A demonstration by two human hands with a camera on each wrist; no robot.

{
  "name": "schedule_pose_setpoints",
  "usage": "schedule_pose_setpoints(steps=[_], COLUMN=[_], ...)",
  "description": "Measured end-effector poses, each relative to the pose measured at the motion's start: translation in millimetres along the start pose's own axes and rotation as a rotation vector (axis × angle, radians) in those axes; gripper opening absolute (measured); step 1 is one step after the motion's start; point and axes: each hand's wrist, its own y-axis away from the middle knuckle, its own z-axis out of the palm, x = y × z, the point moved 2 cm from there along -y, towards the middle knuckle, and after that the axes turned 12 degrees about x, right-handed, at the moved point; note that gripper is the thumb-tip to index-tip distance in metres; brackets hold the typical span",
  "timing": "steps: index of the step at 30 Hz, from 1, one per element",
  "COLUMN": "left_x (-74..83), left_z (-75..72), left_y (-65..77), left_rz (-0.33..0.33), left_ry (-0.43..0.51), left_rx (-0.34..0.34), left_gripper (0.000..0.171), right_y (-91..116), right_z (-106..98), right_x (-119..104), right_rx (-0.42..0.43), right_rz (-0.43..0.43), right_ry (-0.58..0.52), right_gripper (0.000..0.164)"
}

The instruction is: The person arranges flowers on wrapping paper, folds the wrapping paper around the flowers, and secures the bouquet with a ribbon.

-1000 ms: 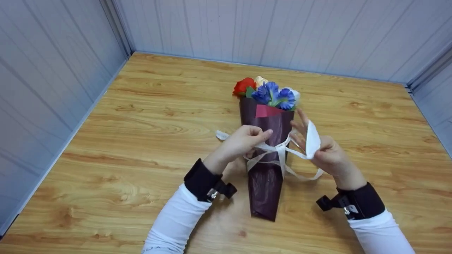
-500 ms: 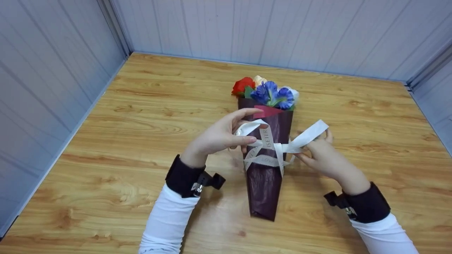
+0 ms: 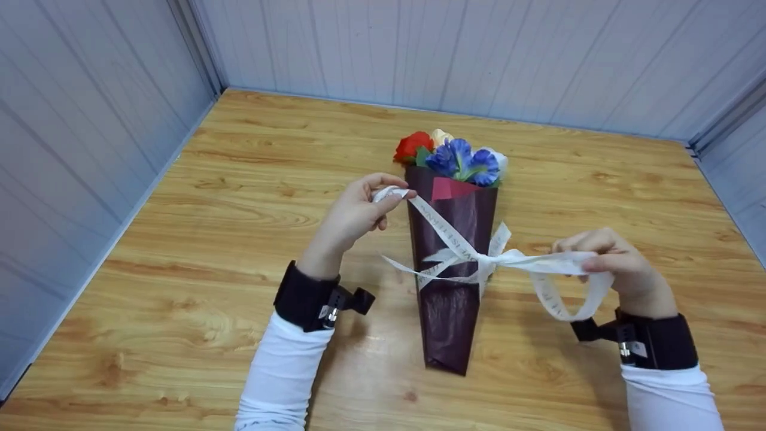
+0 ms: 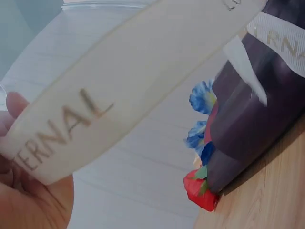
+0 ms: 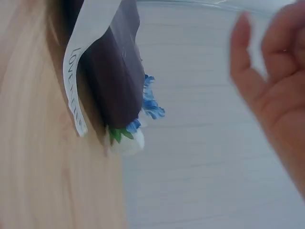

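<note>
A bouquet in dark maroon wrapping paper lies on the wooden table with its blooms at the far end. White printed ribbon goes round the paper and meets in a knot on top. Left of the bouquet, my left hand pinches one length of it, drawn up taut from the knot. My right hand pinches a twisted length on the other side, and a loop hangs below those fingers. In the left wrist view, the held ribbon crosses in front of the bouquet.
A red flower, blue flowers and pale ones top the bouquet. Light panelled walls border the wooden table at the back and sides. Short ribbon tails stick out near the knot.
Both hands were close to the knot and have moved apart, left hand up and leftward, right hand rightward. The ribbon between them has pulled straighter, with a loop at the right. The bouquet stays put.
</note>
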Motion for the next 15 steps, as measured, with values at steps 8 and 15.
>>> schedule_pose_setpoints(steps=[8, 15], left_x=[0.6, 8.0], left_z=[-12.3, -30.5], left_y=[-2.7, -1.4], left_rz=[-0.013, 0.047], left_ry=[-0.026, 0.075], left_rx=[0.129, 0.254], left_gripper=[0.03, 0.029], right_y=[4.4, 7.4], right_z=[-3.8, -16.2], right_x=[1.4, -2.9], right_rx=[0.131, 0.302], right_rz=[-0.275, -0.334], right_ry=[-0.637, -1.126], right_gripper=[0.03, 0.026])
